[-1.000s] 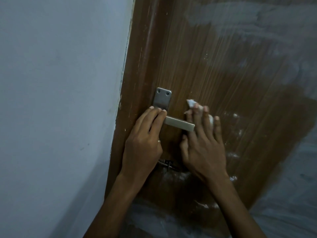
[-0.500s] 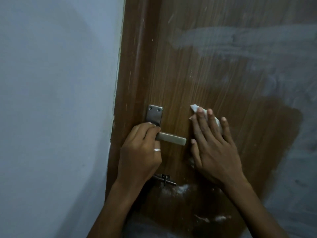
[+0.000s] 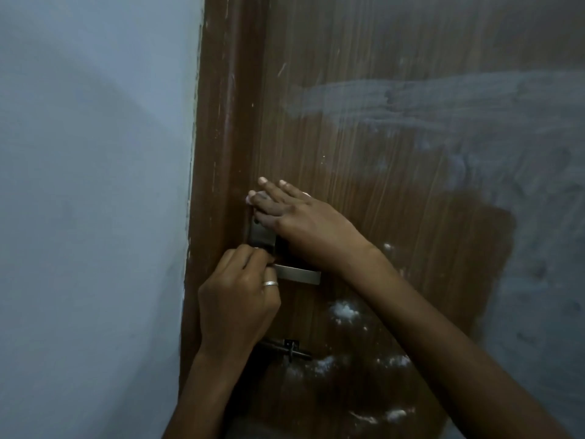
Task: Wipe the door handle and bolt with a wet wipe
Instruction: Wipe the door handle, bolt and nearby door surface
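A metal door handle (image 3: 299, 275) with a grey backplate (image 3: 261, 236) sits on the brown wooden door (image 3: 364, 153). My left hand (image 3: 239, 299), with a ring on one finger, grips the lever near its base. Lying flat, my right hand (image 3: 297, 223) covers the top of the backplate and presses a white wet wipe (image 3: 263, 194) against the door. Only slivers of the wipe show between the fingers. A small dark bolt (image 3: 286, 348) sits below the handle, beside my left wrist, with neither hand on it.
A pale blue-grey wall (image 3: 95, 217) fills the left side, meeting the door frame (image 3: 218, 153). White smears and foam patches (image 3: 343, 312) mark the door below and right of the handle. A broad hazy streak (image 3: 411, 99) crosses the upper door.
My right hand has slid left and up with the wipe, from the door right of the lever onto the top of the backplate. The left hand still holds the lever.
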The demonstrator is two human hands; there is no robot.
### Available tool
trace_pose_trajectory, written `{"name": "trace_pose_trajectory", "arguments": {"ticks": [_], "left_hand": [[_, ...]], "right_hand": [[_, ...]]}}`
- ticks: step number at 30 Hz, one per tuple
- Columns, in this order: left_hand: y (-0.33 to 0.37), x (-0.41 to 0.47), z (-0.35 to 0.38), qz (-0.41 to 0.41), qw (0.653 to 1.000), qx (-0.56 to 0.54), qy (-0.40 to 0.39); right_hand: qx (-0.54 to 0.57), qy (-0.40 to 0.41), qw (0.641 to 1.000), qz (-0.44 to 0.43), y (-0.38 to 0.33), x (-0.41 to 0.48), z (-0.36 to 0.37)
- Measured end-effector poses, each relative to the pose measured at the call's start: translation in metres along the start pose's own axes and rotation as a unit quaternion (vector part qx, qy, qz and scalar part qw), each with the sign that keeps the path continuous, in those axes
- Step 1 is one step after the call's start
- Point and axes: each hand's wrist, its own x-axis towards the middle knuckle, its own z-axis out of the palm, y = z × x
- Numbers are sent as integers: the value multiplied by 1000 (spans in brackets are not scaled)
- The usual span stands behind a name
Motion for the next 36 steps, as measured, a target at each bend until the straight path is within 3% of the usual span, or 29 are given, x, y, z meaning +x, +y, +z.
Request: {"name": "trace_pose_trajectory", "arguments": {"ticks": [3, 5, 8, 13, 15, 17, 20, 24, 26, 30, 32, 36], "left_hand": [[-2, 0, 2, 0, 1000, -4, 7], [-4, -1, 2, 2, 1000, -13, 7], [-5, -1, 1, 9, 1000, -22, 5], [1, 3, 4, -14, 1000, -11, 8], [6, 6, 7, -4, 1000, -17, 0], [10, 6, 10, 16, 999, -29, -15], [11, 2, 11, 11, 998, -48, -27], [8, 0, 11, 10, 998, -48, -38], [10, -1, 12, 5, 998, -47, -32], [16, -1, 16, -11, 999, -41, -9], [18, -2, 18, -17, 999, -31, -2], [19, -4, 19, -17, 999, -26, 7]], "right_hand": [[-40, 43, 998, -3, 4, -1, -3], [-56, 75, 995, 39, 5, -21, -5], [4, 139, 983, 119, 11, -77, 6], [94, 273, 899, 329, -5, -165, 35], [98, 289, 880, 364, -13, -159, 41], [94, 277, 888, 355, -11, -138, 36], [94, 201, 932, 285, -9, -123, 36], [120, 119, 957, 238, -43, -162, 59], [107, 145, 946, 270, -47, -187, 66], [47, 287, 862, 416, -11, -180, 54], [44, 298, 853, 426, -10, -155, 50], [58, 218, 927, 300, -49, -153, 71]]}}
